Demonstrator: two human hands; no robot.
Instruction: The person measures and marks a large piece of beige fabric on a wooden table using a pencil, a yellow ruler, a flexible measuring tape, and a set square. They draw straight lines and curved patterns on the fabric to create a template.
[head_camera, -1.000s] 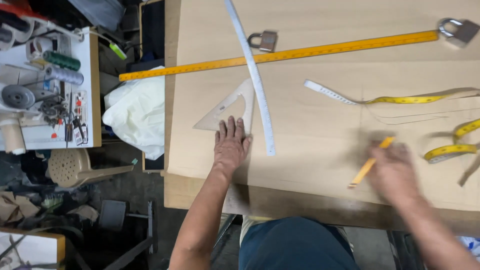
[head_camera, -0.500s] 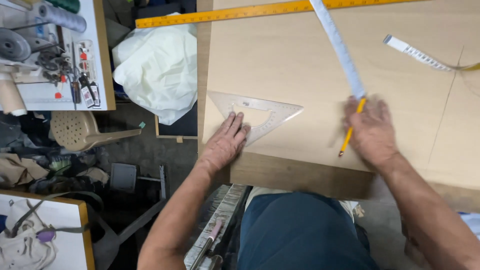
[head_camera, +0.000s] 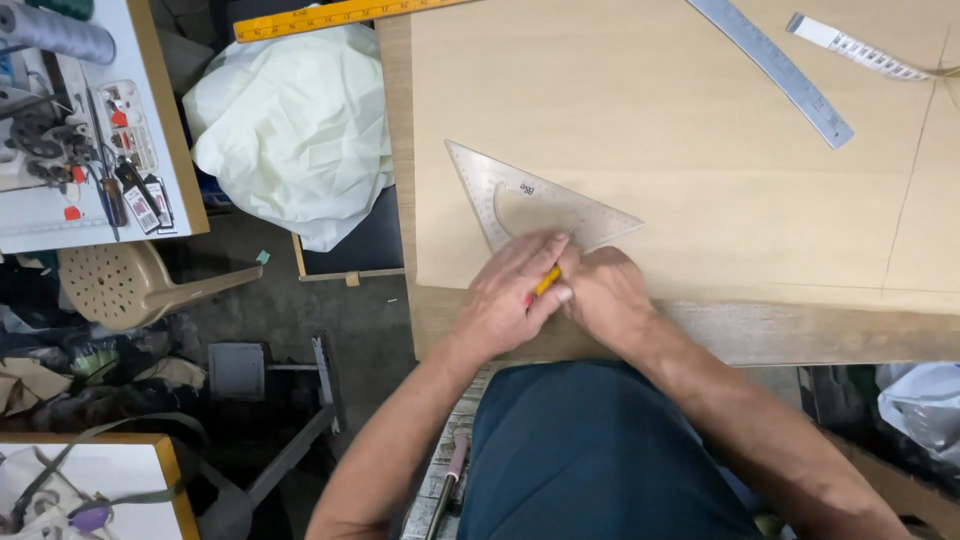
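Meeting at the near edge of the paper (head_camera: 700, 120), both hands sat close together, knuckles touching or nearly so. Left hand (head_camera: 510, 295) lay with fingers (head_camera: 540, 250) stretched forward and pressed flat on the lower corner of the clear triangle (head_camera: 530, 200), holding it down. Right hand (head_camera: 605, 295) was curled, fingers closed on a yellow pencil (head_camera: 545, 282); only a short stretch of the pencil showed between the two hands (its tip was hidden, so I cannot tell whether it met the paper).

Triangle lay flat on the tan paper, long edge running down to the right, one point aimed up-left, near the sheet's left side. Paper covered a wooden table (head_camera: 800, 330), whose bare edge showed just below the hands.

Farther up the sheet, well apart from the hands: a curved metal ruler (head_camera: 770, 65) and, beside it at the top right, a white tape measure (head_camera: 850, 45). A yellow straightedge (head_camera: 330, 17) crossed the top left corner. Left of the table, a heap of pale cloth (head_camera: 290, 130); beyond it, a cluttered white bench (head_camera: 90, 210) and a beige plastic chair (head_camera: 120, 285) on the floor.
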